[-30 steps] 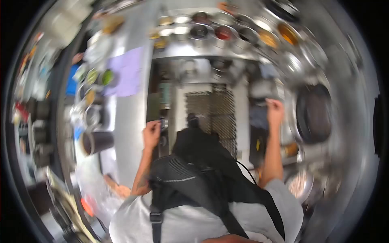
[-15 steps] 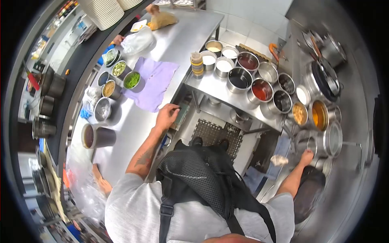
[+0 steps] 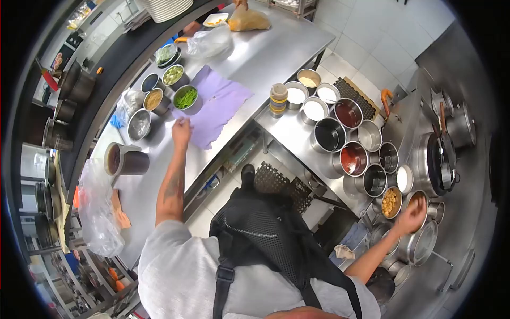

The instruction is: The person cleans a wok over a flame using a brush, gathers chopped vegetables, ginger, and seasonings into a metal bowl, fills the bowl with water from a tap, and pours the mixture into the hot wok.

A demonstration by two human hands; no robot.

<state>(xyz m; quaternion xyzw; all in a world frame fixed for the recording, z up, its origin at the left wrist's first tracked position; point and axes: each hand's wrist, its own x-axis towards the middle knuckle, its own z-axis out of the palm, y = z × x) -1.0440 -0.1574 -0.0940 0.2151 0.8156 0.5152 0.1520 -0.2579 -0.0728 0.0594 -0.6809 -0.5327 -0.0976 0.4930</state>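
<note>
My left hand (image 3: 181, 131) is above the left steel counter, beside the purple cloth (image 3: 218, 106) and just below the metal pot of chopped greens (image 3: 186, 98). Its fingers look curled; whether they hold anything cannot be made out. At the right, my right hand (image 3: 412, 215) hovers over the rim of a pot with orange-brown contents (image 3: 417, 198), partly covering it. Its fingers are bent, and nothing shows clearly in them. Next to it stand a pot of golden pieces (image 3: 391, 203) and an empty-looking strainer-like pot (image 3: 425, 244).
Several sauce pots, one with red sauce (image 3: 354, 158), and a banded bottle (image 3: 278, 100) crowd the middle counter. A brown container (image 3: 126, 160) stands at left near a plastic bag (image 3: 100, 207). Another person's hand (image 3: 240, 4) touches a yellowish bag (image 3: 249, 19). Pans (image 3: 433, 159) stand far right.
The view has turned and shifted toward the middle counter. My left hand has moved over the left counter, near the greens. My right hand has moved forward to the orange-brown pot.
</note>
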